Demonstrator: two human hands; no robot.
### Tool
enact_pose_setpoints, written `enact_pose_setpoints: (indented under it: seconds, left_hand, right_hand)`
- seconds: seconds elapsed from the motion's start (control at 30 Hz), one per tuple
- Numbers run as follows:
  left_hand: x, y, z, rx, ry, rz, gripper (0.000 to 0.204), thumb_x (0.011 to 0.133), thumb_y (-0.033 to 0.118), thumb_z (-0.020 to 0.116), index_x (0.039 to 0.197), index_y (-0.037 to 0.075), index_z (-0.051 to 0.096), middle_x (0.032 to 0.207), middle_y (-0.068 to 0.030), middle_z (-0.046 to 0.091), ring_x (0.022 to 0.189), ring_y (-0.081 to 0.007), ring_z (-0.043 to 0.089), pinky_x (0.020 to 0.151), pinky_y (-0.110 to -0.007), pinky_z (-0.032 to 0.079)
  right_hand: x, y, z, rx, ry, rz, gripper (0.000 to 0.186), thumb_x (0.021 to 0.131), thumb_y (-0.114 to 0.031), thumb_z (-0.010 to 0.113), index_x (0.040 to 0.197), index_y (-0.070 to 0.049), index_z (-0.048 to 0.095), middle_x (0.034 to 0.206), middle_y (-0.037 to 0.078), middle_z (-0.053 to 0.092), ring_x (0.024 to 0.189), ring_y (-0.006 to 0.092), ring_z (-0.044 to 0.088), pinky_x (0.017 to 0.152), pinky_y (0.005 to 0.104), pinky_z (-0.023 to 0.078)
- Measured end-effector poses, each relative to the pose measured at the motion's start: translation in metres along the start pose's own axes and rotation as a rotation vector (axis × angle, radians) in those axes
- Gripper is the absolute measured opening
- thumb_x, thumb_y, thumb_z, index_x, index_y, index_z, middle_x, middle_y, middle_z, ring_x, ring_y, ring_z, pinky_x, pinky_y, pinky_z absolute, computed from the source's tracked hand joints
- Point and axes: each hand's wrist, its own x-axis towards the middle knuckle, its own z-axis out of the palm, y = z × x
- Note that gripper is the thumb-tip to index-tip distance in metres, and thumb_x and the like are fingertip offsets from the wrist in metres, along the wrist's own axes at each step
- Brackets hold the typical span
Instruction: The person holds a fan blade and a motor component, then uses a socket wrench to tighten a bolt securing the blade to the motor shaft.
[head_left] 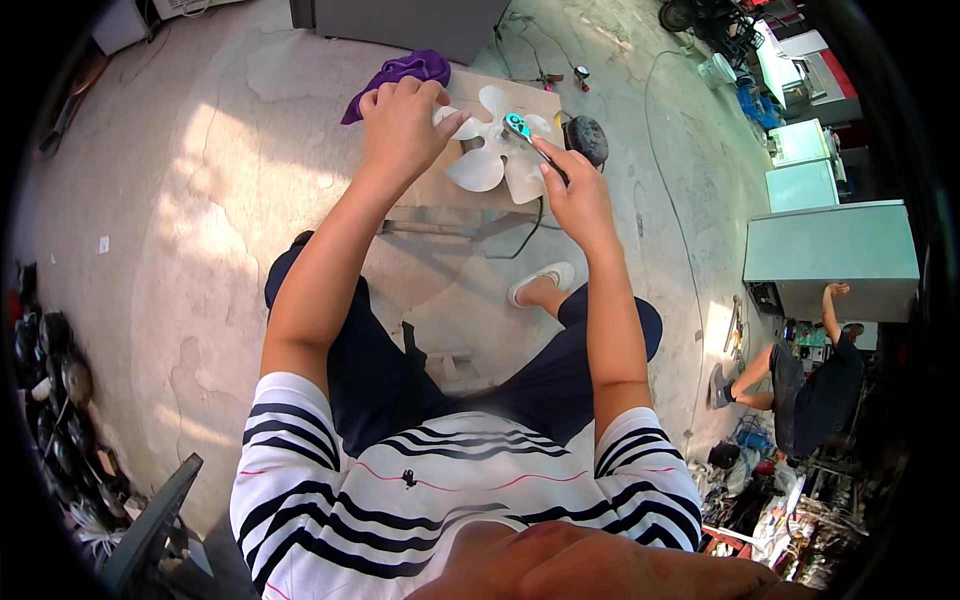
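Observation:
A pale metal fan [476, 171] with several rounded blades lies on a light brown board on a low stand. My right hand [582, 198] grips a ratchet wrench [546, 156] by its dark handle. The wrench's teal-marked head is over the fan's hub; whether it sits on a nut there is hidden. My left hand [400, 125] is beside the left blades, thumb and fingers apart, with nothing seen in it. A purple cloth [425, 66] is just beyond its fingers.
The board [437, 190] has a black rounded object [586, 140] at its right edge, with a dark cable below. A grey cabinet [410, 22] stands beyond. At right, a person [815, 390] is by a large pale cabinet [832, 245]. Gauges with hoses [581, 76] lie on the floor.

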Motion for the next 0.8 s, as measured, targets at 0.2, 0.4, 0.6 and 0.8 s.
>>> enact_pose_setpoints:
  seconds: [0.2,0.4,0.6,0.8]
  left_hand:
    - [-0.003,0.006,-0.006,-0.093,-0.214,-0.062,0.032,0.085,0.039,0.072,0.088,0.007,0.068,0.084,-0.0082,0.065,0.08,-0.0258,0.063,0.069,-0.04,0.046]
    - [-0.013,-0.001,-0.015,-0.159,-0.363,-0.131,0.033,0.088,0.038,0.069,0.088,0.005,0.067,0.082,-0.0097,0.066,0.075,-0.0264,0.064,0.065,-0.039,0.048]
    - [-0.028,-0.009,-0.004,-0.26,-0.523,-0.207,0.032,0.091,0.037,0.066,0.092,0.004,0.068,0.082,-0.0113,0.068,0.078,-0.0259,0.065,0.07,-0.037,0.05]
    - [-0.046,-0.022,0.015,-0.566,-0.606,-0.265,0.035,0.094,0.034,0.063,0.105,0.0,0.062,0.09,-0.0104,0.064,0.082,-0.018,0.061,0.072,-0.032,0.049]
  right_hand:
    - [0.012,0.016,-0.007,0.208,0.347,0.035,0.038,0.098,-0.017,0.054,0.133,-0.003,0.056,0.113,0.019,0.064,0.103,0.0355,0.061,0.091,0.0385,0.047]
    - [0.038,0.117,0.015,0.034,0.21,0.172,0.036,0.096,-0.019,0.055,0.129,-0.005,0.058,0.115,0.019,0.061,0.106,0.0348,0.059,0.093,0.0405,0.046]
    - [0.054,0.17,0.056,0.154,0.131,0.085,0.036,0.091,-0.017,0.062,0.126,-0.008,0.062,0.113,0.017,0.065,0.107,0.0309,0.061,0.095,0.0366,0.046]
    - [0.057,0.157,0.046,0.315,0.075,0.25,0.028,0.096,-0.016,0.06,0.12,-0.002,0.066,0.107,0.006,0.07,0.1,0.0147,0.062,0.092,0.0289,0.047]
